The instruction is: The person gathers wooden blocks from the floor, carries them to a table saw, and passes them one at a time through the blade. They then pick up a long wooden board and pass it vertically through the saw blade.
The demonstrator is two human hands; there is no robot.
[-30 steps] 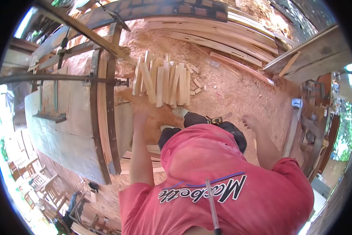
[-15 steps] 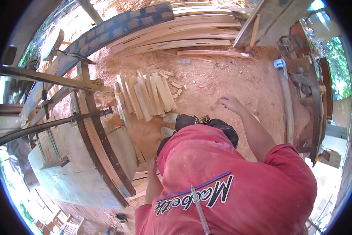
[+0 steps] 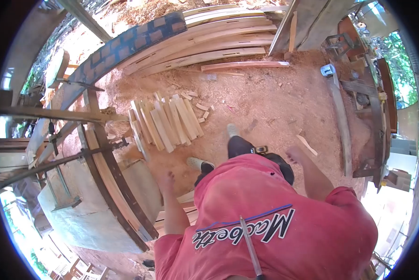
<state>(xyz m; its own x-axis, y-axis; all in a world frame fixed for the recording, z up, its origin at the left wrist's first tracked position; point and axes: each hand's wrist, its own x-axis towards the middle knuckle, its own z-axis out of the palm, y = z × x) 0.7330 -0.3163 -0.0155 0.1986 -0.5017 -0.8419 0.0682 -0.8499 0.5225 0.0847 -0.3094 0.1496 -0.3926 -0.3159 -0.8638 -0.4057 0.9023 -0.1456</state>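
My left hand (image 3: pixel 166 180) hangs at my side beside the wooden bench. Its fingers are loosely bent and apart, with nothing visible in them. My right hand (image 3: pixel 294 154) is on the other side of my body, above the sawdust-covered floor (image 3: pixel 275 102). Its fingers are slightly curled, and I see nothing held there either. Near it lies a thin wood offcut (image 3: pixel 307 145). A tape measure (image 3: pixel 261 150) appears to be clipped at my waist. Ahead on the left is a pile of short wooden slats (image 3: pixel 165 122), apart from both hands.
Long boards with slots (image 3: pixel 209 39) are stacked at the far side. A bench (image 3: pixel 111 172) with bar clamps (image 3: pixel 90 151) stands at left. On the right are a long timber (image 3: pixel 342 123), a blue can (image 3: pixel 327 70) and a wooden workbench (image 3: pixel 377 121). Small offcuts (image 3: pixel 202 107) lie beside the slats.
My right hand has drawn back from over the floor towards my waist. The left hand has come forward into fuller view. One foot has stepped forward, and the view has shifted slightly.
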